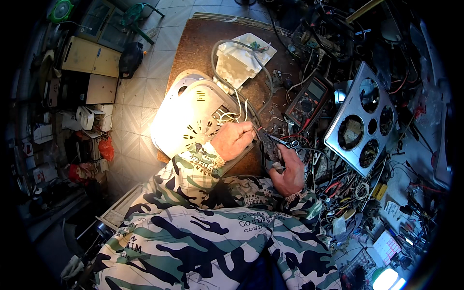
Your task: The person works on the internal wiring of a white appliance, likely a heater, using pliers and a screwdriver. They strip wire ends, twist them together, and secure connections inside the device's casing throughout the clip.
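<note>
A white plastic appliance housing [191, 116] lies upside down on the brown workbench [203, 41], thin wires spilling from its opening. My left hand [233, 140] rests at that opening and pinches a thin red wire [259, 128]. My right hand [288, 170] grips a pair of dark pliers [271, 145], whose jaws meet the wire just right of my left fingers. Camouflage sleeves cover both forearms.
A white plastic part [241, 60] with a grey cable lies farther back. A multimeter [309, 99] sits to the right, beside a steel stove top panel [365, 118] with round holes. Tangled wires and tools crowd the right side. Tiled floor and boxes lie left.
</note>
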Demonstrator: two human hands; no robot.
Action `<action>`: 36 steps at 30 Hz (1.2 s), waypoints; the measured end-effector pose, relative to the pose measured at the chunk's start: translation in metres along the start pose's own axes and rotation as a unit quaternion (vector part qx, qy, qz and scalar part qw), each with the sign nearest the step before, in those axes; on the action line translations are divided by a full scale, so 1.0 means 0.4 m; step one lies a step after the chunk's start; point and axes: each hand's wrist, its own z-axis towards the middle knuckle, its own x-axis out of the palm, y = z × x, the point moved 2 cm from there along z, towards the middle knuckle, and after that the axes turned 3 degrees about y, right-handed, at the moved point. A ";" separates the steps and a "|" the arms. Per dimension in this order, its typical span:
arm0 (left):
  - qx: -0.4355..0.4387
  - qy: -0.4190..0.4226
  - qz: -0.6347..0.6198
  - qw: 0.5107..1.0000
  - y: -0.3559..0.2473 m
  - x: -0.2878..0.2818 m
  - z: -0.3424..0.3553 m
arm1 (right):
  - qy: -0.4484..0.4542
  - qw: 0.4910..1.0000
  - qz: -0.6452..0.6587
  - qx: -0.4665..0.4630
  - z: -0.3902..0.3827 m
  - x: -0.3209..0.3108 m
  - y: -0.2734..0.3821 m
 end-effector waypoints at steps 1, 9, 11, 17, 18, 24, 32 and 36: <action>-0.010 0.000 0.002 1.000 -0.001 0.000 -0.001 | -0.002 1.000 -0.004 -0.002 -0.001 -0.001 -0.001; -0.001 -0.022 0.025 0.999 0.008 0.004 0.000 | -0.029 0.997 -0.056 -0.040 -0.007 -0.013 -0.001; 0.007 -0.031 0.030 0.999 0.009 0.005 0.000 | -0.036 0.996 -0.065 -0.042 -0.009 -0.011 -0.004; -0.012 -0.029 0.039 0.999 0.011 0.006 0.001 | -0.027 0.996 -0.084 -0.026 -0.014 -0.016 -0.002; -0.013 -0.032 0.036 0.999 0.009 0.007 0.000 | -0.024 0.996 -0.088 -0.023 -0.013 -0.016 0.000; -0.019 -0.018 0.014 1.000 0.005 0.006 0.001 | -0.037 0.997 -0.069 -0.019 -0.014 -0.008 -0.002; -0.021 -0.043 -0.022 0.999 -0.034 0.023 0.002 | -0.024 0.998 0.064 0.008 -0.007 0.022 -0.002; 0.008 -0.075 0.041 0.996 -0.016 0.024 0.005 | -0.033 0.989 0.137 0.051 -0.014 0.058 0.010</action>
